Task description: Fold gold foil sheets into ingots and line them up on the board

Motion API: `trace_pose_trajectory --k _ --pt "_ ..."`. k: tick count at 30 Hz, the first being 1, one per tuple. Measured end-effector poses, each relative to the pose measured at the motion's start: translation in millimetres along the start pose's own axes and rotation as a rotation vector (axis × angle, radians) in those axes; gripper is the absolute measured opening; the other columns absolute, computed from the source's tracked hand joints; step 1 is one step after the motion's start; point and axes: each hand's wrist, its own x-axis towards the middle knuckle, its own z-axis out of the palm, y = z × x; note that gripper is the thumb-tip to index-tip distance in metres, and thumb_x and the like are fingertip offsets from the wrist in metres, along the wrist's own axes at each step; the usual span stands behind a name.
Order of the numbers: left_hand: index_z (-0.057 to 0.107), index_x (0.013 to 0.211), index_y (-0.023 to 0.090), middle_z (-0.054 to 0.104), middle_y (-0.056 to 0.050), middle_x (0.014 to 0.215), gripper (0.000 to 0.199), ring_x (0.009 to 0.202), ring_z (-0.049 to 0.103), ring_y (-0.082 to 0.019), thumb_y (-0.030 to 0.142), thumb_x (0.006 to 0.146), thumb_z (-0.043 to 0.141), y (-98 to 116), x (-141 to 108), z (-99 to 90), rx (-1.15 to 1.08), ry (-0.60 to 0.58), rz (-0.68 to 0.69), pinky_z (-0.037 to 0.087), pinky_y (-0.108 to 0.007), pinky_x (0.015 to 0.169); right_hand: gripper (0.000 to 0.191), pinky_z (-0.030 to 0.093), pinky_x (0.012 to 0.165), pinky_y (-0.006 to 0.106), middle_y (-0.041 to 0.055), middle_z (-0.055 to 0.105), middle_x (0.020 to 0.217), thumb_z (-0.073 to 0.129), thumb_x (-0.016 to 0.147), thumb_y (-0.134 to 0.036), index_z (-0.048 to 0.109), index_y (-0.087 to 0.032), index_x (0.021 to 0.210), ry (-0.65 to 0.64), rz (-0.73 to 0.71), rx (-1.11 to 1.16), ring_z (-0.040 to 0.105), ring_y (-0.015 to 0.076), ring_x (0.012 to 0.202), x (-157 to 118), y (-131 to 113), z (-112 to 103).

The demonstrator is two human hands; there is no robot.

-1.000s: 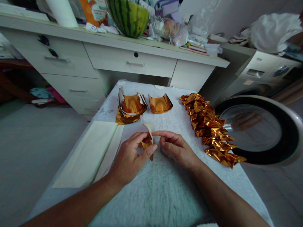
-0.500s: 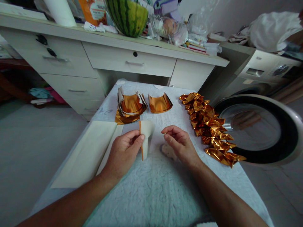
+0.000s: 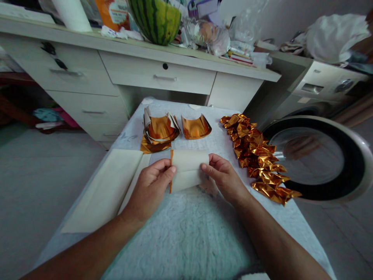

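Note:
A sheet of foil paper (image 3: 189, 169), pale side up with a folded gold strip along its left edge, is stretched between my two hands. My left hand (image 3: 154, 182) pinches that gold edge between thumb and fingers. At the opposite edge, my right hand (image 3: 223, 175) pinches the pale paper. Just beyond the hands sit a stack of curved gold foil sheets (image 3: 161, 128) and a single curved gold sheet (image 3: 196, 127). Folded gold foil pieces (image 3: 256, 151) lie in a row to the right. Long pale paper (image 3: 105, 190) lies beside my left forearm.
The cloth-covered table (image 3: 198, 233) stands before a white desk (image 3: 163, 74) with drawers. On the desk are a cut watermelon (image 3: 155, 21) and plastic bags. A washing machine's open round door (image 3: 314, 157) reaches close to the table's right side.
My right hand, apart from the paper before, has taken hold of its right edge. The paper, earlier curled beside my left hand, is now spread flat between both hands.

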Motion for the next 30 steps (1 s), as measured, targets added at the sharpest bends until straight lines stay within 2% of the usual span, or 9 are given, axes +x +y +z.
trace_pose_trajectory --k 4,6,9,12,14,17,20,26,30 --pt "0.061 0.095 0.017 0.067 -0.001 0.083 0.018 0.075 0.064 -0.015 0.033 0.086 0.062 -5 5 -0.5 0.047 0.021 -0.035 0.051 -0.026 0.066 0.033 0.043 0.059 0.024 -0.0013 0.062 0.076 0.075 0.075 -0.045 0.054 -0.02 0.083 0.001 0.044 -0.018 0.054 0.0115 0.064 1 2 0" --pt "0.056 0.103 0.018 0.066 0.0 0.081 0.023 0.072 0.064 -0.015 0.031 0.084 0.062 -9 8 -0.4 0.073 0.035 -0.014 0.051 -0.026 0.064 0.032 0.043 0.058 0.023 -0.002 0.062 0.077 0.072 0.076 -0.042 0.051 -0.021 0.088 0.009 0.027 -0.072 0.055 0.0114 0.063 2 4 -1" --pt "0.043 0.113 0.022 0.06 0.006 0.07 0.035 0.063 0.061 -0.014 0.026 0.084 0.06 -13 9 0.7 0.215 0.087 0.04 0.047 -0.024 0.057 0.034 0.037 0.053 0.022 -0.0069 0.057 0.069 0.067 0.078 -0.035 0.044 -0.024 0.1 0.068 -0.047 -0.283 0.05 0.0108 0.056 5 9 -3" --pt "0.039 0.114 0.024 0.058 0.008 0.067 0.032 0.06 0.062 -0.015 0.022 0.086 0.054 -13 6 1.7 0.464 0.102 0.108 0.045 -0.025 0.058 0.037 0.031 0.051 0.022 -0.0114 0.047 0.06 0.064 0.077 -0.028 0.038 -0.025 0.104 0.155 -0.087 -0.564 0.044 0.0111 0.051 6 12 -5" --pt "0.044 0.108 0.023 0.061 0.005 0.071 0.022 0.065 0.064 -0.016 0.021 0.087 0.051 -12 5 1.3 0.632 0.078 0.159 0.046 -0.028 0.062 0.033 0.03 0.052 0.023 -0.0111 0.045 0.06 0.063 0.077 -0.025 0.038 -0.025 0.1 0.187 -0.108 -0.714 0.044 0.0113 0.052 6 11 -5" --pt "0.051 0.093 0.023 0.064 0.002 0.076 0.009 0.071 0.064 -0.017 0.018 0.086 0.048 -14 7 -0.4 0.826 0.012 0.239 0.045 -0.029 0.065 0.02 0.029 0.056 0.024 -0.0077 0.046 0.062 0.062 0.078 -0.023 0.044 -0.024 0.087 0.168 -0.146 -0.902 0.045 0.0119 0.056 5 8 -4" --pt "0.056 0.086 0.022 0.064 0.0 0.077 0.012 0.073 0.063 -0.018 0.013 0.085 0.048 -17 10 -1.7 0.968 -0.05 0.306 0.044 -0.03 0.067 0.01 0.03 0.059 0.026 -0.0041 0.05 0.064 0.059 0.081 -0.021 0.05 -0.022 0.077 0.115 -0.169 -1.02 0.046 0.0128 0.061 5 7 -4" --pt "0.067 0.089 0.022 0.064 -0.003 0.08 0.016 0.081 0.061 -0.022 0.014 0.087 0.053 -21 12 -3.5 1.165 -0.078 0.37 0.043 -0.036 0.074 0.004 0.032 0.062 0.026 -0.0029 0.051 0.064 0.055 0.082 -0.018 0.057 -0.021 0.079 0.053 -0.182 -1.041 0.046 0.0133 0.063 6 6 -6" --pt "0.072 0.094 0.023 0.062 -0.004 0.085 0.023 0.083 0.057 -0.022 0.011 0.086 0.054 -24 12 -4.4 1.139 -0.101 0.463 0.045 -0.036 0.075 0.015 0.034 0.063 0.026 -0.0016 0.055 0.066 0.048 0.081 -0.012 0.061 -0.019 0.083 -0.003 -0.206 -1.028 0.049 0.0139 0.066 6 4 -11"
